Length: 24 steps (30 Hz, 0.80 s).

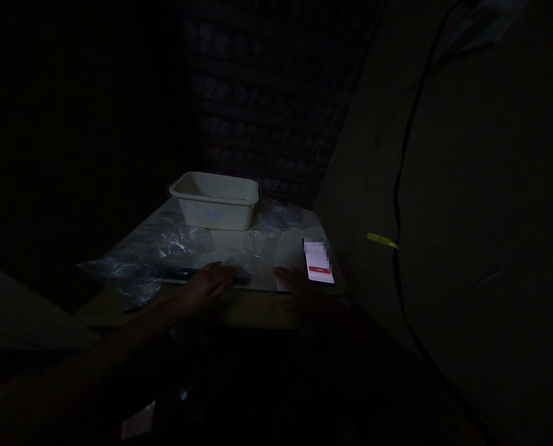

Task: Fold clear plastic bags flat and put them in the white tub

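The scene is very dark. My left hand (pixel 207 280) rests at the front edge of a white tabletop (pixel 225 241), fingers stretched out and apart, touching thin clear plastic. A dark, narrow strip (pixel 176 274) lies just left of it; its kind is not clear. My right hand (pixel 293 282) is at the same edge, fingers extended and nothing visible in them, its wrist lost in shadow. Close to its right lies a smartphone (pixel 319 257) with a lit screen. Crumpled clear plastic bags (pixel 169 241) spread over the table's left side.
A cream plastic tub (pixel 218 214) with side handles stands toward the back of the table. On the right rises a plain wall or panel (pixel 480 186), along which a black cable (pixel 398 204) with a yellow tag (pixel 381 240) hangs. Rows of wrapped items (pixel 239 93) line the dark background.
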Each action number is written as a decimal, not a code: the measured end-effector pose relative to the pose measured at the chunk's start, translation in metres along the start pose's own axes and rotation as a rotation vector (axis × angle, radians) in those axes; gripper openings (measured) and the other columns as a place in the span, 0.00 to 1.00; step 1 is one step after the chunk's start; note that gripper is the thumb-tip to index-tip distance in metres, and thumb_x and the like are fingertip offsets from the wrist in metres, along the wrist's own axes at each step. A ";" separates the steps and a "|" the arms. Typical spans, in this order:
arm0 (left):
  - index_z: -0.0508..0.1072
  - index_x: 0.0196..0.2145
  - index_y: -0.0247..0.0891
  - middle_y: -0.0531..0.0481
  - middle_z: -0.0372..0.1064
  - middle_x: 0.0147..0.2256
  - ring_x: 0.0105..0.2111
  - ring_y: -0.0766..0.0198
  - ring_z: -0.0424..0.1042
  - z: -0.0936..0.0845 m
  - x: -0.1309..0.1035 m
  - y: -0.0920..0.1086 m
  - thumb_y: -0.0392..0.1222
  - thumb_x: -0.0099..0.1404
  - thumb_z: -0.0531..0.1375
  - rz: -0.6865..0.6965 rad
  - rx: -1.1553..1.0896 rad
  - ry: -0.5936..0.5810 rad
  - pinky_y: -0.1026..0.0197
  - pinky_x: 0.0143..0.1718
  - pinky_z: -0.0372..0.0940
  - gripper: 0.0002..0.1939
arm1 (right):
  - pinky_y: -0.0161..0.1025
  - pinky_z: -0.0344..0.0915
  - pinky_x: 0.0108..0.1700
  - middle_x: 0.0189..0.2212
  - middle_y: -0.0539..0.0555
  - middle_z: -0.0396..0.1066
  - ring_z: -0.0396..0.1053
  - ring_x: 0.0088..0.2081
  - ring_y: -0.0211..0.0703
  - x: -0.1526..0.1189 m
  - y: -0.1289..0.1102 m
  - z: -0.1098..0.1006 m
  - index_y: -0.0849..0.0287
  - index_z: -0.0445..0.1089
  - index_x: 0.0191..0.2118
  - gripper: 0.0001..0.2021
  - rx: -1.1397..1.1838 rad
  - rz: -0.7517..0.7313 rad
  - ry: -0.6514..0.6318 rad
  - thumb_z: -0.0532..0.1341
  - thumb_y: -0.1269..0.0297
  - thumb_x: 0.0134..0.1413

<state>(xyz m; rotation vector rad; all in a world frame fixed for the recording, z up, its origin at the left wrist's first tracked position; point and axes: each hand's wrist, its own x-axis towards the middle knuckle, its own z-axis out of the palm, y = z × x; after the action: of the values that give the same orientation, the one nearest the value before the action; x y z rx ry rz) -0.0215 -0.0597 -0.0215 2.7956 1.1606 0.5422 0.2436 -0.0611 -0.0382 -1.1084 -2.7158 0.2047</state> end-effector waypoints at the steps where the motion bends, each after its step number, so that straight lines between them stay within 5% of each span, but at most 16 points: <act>1: 0.63 0.42 0.36 0.47 0.64 0.42 0.42 0.66 0.62 -0.002 -0.001 0.001 0.39 0.60 0.41 -0.002 -0.043 0.028 0.57 0.47 0.51 0.17 | 0.47 0.43 0.52 0.52 0.61 0.48 0.45 0.53 0.45 0.003 -0.001 0.004 0.66 0.47 0.53 0.31 0.015 0.009 0.055 0.55 0.63 0.40; 9: 0.62 0.44 0.37 0.46 0.64 0.42 0.41 0.61 0.61 -0.007 -0.002 0.006 0.43 0.56 0.49 -0.065 -0.180 0.102 0.58 0.41 0.56 0.18 | 0.36 0.59 0.41 0.31 0.54 0.69 0.65 0.37 0.37 0.036 -0.011 0.016 0.60 0.68 0.31 0.10 0.370 0.067 0.391 0.50 0.70 0.46; 16: 0.70 0.29 0.36 0.47 0.68 0.32 0.33 0.63 0.66 0.000 -0.001 -0.004 0.43 0.55 0.47 -0.303 -0.289 0.150 0.61 0.36 0.60 0.14 | 0.35 0.61 0.37 0.29 0.53 0.70 0.66 0.34 0.37 0.040 -0.016 0.002 0.61 0.69 0.30 0.09 0.563 0.308 0.322 0.52 0.68 0.45; 24: 0.68 0.29 0.34 0.51 0.68 0.23 0.21 0.67 0.66 0.000 0.002 -0.002 0.45 0.51 0.51 -0.639 -0.688 0.167 0.66 0.23 0.62 0.13 | 0.35 0.62 0.34 0.27 0.52 0.70 0.67 0.31 0.38 0.048 -0.017 -0.003 0.62 0.69 0.29 0.09 0.665 0.460 0.287 0.52 0.71 0.42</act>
<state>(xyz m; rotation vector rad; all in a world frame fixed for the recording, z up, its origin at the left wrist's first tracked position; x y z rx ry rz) -0.0207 -0.0569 -0.0215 1.7221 1.4445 0.8897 0.1994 -0.0390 -0.0250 -1.3728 -1.8767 0.8635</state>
